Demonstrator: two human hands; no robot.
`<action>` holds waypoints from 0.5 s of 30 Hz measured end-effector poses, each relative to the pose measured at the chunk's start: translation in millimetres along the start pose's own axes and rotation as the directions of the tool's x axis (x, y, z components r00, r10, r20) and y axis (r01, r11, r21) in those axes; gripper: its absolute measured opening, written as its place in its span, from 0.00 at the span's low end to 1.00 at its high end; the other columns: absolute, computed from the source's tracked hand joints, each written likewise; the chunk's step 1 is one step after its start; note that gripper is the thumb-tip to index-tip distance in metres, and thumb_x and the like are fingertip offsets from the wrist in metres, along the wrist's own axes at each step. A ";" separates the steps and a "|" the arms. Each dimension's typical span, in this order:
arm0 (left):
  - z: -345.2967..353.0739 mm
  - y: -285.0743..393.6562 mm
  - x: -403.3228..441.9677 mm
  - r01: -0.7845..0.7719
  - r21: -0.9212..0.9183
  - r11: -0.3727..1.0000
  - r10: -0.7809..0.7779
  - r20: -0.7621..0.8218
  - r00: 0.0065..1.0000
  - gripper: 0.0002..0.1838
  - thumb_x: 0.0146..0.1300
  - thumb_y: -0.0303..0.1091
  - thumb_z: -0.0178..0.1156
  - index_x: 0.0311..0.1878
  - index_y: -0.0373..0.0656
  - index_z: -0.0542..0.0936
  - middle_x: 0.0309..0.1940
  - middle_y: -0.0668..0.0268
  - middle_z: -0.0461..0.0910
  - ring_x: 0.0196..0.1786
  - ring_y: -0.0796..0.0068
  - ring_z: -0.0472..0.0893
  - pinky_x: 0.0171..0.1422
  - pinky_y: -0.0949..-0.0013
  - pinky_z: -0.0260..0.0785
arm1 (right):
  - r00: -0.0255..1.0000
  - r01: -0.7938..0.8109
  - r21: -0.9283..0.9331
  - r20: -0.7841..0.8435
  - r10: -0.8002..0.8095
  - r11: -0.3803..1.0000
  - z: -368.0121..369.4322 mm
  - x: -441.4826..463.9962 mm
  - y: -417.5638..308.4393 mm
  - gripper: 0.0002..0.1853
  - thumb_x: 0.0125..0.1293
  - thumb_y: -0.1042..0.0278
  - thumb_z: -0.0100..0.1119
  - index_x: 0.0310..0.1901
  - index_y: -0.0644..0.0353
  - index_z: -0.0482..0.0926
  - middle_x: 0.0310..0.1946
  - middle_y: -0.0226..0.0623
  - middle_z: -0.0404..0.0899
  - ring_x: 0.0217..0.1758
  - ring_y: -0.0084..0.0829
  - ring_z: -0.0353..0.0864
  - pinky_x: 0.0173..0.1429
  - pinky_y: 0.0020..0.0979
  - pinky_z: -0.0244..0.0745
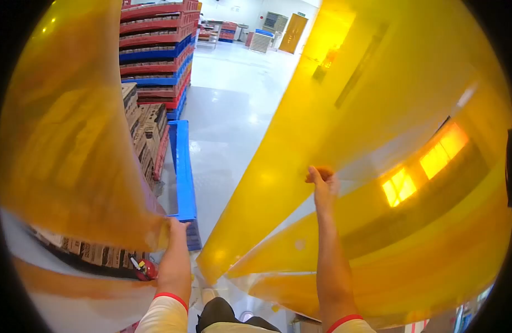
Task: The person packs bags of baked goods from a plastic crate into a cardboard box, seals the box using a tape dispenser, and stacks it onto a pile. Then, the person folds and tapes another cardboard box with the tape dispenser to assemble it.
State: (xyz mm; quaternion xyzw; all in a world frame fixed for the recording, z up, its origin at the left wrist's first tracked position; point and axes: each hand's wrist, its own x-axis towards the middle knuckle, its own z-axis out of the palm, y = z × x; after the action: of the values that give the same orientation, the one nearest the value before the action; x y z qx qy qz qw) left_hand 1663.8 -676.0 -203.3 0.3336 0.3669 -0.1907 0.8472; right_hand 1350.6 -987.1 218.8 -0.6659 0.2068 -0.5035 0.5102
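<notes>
Amber plastic curtain strips hang on both sides of me, with a gap between them. My left hand (177, 228) is closed at the edge of the left curtain strip (72, 150), its fingers partly hidden behind the plastic. Just beyond that hand, in line with it, is the near end of a blue crate (183, 172); I cannot tell whether they touch. My right hand (323, 184) is raised, its fingers curled round the edge of the right curtain strip (283, 161), with some fingers tinted by the plastic.
Tall stacks of red and blue crates (156, 55) stand at the left, beside cardboard boxes (147, 125). A red fire extinguisher (146, 269) is low at the left. Pale shiny floor (225, 116) stretches toward a yellow door (293, 33) and more stacked crates (261, 41).
</notes>
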 end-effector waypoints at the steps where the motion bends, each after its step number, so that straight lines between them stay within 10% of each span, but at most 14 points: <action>1: -3.1 10.9 28.7 0.061 -0.008 0.998 -0.061 0.066 0.996 0.40 0.79 0.66 0.38 0.82 0.47 0.56 0.81 0.54 0.59 0.80 0.35 0.60 0.70 0.10 0.51 | 1.000 -0.003 -0.018 -0.007 0.003 1.000 -9.9 -1.8 0.6 0.08 0.69 0.69 0.72 0.38 0.65 0.84 0.30 0.35 0.84 0.31 0.25 0.83 0.42 0.29 0.82; 7: 39.8 17.5 8.1 -0.076 0.030 0.997 0.079 -0.130 0.988 0.38 0.79 0.55 0.50 0.81 0.42 0.55 0.78 0.51 0.62 0.79 0.41 0.63 0.71 0.15 0.57 | 1.000 -0.020 -0.152 0.003 0.020 0.988 -18.7 -27.7 -17.7 0.11 0.70 0.67 0.71 0.37 0.66 0.83 0.29 0.36 0.83 0.31 0.26 0.82 0.43 0.30 0.80; 10: 32.4 29.6 21.6 -0.170 -0.111 0.979 0.179 0.078 0.981 0.41 0.77 0.56 0.54 0.82 0.41 0.52 0.80 0.52 0.60 0.79 0.40 0.62 0.78 0.22 0.53 | 0.999 -0.044 -0.114 0.022 0.047 0.992 -11.4 -34.3 -23.0 0.11 0.71 0.67 0.71 0.35 0.66 0.82 0.28 0.36 0.82 0.31 0.26 0.81 0.43 0.30 0.79; 12: 21.4 50.1 25.0 0.042 -0.144 0.989 0.007 0.325 0.946 0.47 0.75 0.59 0.57 0.84 0.42 0.48 0.84 0.51 0.49 0.83 0.39 0.55 0.83 0.29 0.46 | 1.000 -0.023 -0.119 0.018 0.025 0.993 -10.8 -35.1 -18.5 0.11 0.71 0.67 0.71 0.35 0.65 0.81 0.28 0.35 0.82 0.32 0.26 0.81 0.43 0.30 0.79; 15: 15.2 60.6 12.6 0.095 -0.118 0.989 -0.060 0.267 0.962 0.51 0.74 0.63 0.56 0.85 0.45 0.43 0.87 0.53 0.38 0.86 0.40 0.45 0.85 0.32 0.41 | 1.000 0.003 -0.131 0.005 -0.003 0.991 -11.0 -33.5 -12.1 0.11 0.71 0.68 0.71 0.35 0.65 0.81 0.30 0.35 0.82 0.33 0.25 0.81 0.44 0.30 0.79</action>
State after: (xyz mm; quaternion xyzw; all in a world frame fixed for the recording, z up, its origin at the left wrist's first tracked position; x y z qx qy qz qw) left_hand 1714.0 -645.1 -179.3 0.2352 0.2758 -0.2422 0.9000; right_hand 1324.4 -961.1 213.9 -0.6997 0.2371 -0.4879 0.4650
